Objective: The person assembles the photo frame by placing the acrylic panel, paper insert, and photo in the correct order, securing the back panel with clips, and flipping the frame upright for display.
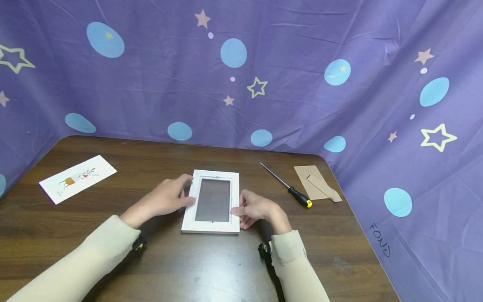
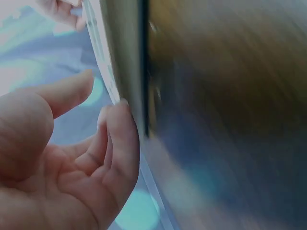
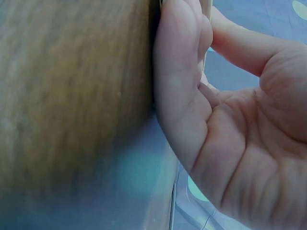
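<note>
A white picture frame [image 1: 190,216] lies on the table in the head view, its grey pane in the middle and small metal tabs around the opening. My left hand [image 1: 166,196] is at its left side. In the left wrist view the fingertips [image 2: 123,108] touch the frame's edge [image 2: 108,48], while the thumb stands apart from it. With thumb on the border and fingers bent at the side, my right hand [image 1: 258,209] grips the frame's right edge. The right wrist view shows those fingers [image 3: 180,72] low against the tabletop, hiding most of the frame.
A screwdriver [image 1: 298,195] with a black and yellow handle lies to the right. Beyond it are a brown cardboard piece [image 1: 305,172] and a narrower cardboard strip [image 1: 322,186]. At the far left lies a white card [image 1: 79,178] with a printed animal. A purple patterned cloth [image 1: 286,54] hangs behind the table.
</note>
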The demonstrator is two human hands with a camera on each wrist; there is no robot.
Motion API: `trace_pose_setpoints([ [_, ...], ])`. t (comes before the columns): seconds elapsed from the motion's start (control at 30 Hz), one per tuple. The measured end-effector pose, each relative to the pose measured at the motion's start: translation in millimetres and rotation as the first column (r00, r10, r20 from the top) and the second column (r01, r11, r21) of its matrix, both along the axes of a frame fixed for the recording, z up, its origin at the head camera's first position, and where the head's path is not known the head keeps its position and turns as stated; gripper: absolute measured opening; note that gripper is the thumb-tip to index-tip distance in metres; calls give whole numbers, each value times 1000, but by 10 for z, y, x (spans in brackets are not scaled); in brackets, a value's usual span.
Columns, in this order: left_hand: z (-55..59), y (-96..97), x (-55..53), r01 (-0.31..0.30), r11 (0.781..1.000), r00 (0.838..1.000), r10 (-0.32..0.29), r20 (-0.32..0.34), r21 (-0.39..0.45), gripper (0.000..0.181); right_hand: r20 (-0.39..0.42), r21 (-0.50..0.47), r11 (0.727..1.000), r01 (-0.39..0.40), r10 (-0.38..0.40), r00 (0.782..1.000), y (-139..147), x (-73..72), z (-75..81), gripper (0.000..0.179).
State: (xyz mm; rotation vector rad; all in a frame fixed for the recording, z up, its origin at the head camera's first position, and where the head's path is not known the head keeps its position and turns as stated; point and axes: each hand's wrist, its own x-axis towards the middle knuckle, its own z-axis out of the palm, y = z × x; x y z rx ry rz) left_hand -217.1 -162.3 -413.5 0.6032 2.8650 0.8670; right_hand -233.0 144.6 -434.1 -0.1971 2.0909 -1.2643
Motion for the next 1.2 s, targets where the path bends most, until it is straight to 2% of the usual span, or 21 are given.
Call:
trace_pose_setpoints([
  [0.17,84,-449,-50,-87,995,994,83,-75,-56,66,7,-3,1000,0,0,1000,-8,2,10,28],
  [0.4,168,-1234,-166,-213,965,977,210,-40,-155,79,2,-7,1000,9,-9,1000,1,13,9,28],
  [0.57,114,-1814,-198,-272,934,962,273,-28,-233,89,2,-6,1000,7,-7,1000,6,16,1,28],
  [0.73,10,-2294,-145,-317,903,944,330,-6,-290,98,-1,-7,1000,4,-4,1000,3,15,7,28],
  [0.9,-76,-2565,-76,-324,885,938,346,7,-334,106,1,-9,1000,-2,2,1000,-5,14,16,28],
  [1.07,-115,-2642,-50,-359,863,919,393,25,-356,112,-2,-12,1000,0,0,1000,-8,15,18,28],
  [1.13,-121,-2648,-51,-346,864,923,383,31,-367,110,-1,-9,1000,1,-1,1000,-7,17,17,28],
  [1.2,-127,-2648,-54,-317,869,936,352,24,-380,106,-2,-7,1000,2,-2,1000,-8,18,16,28],
])
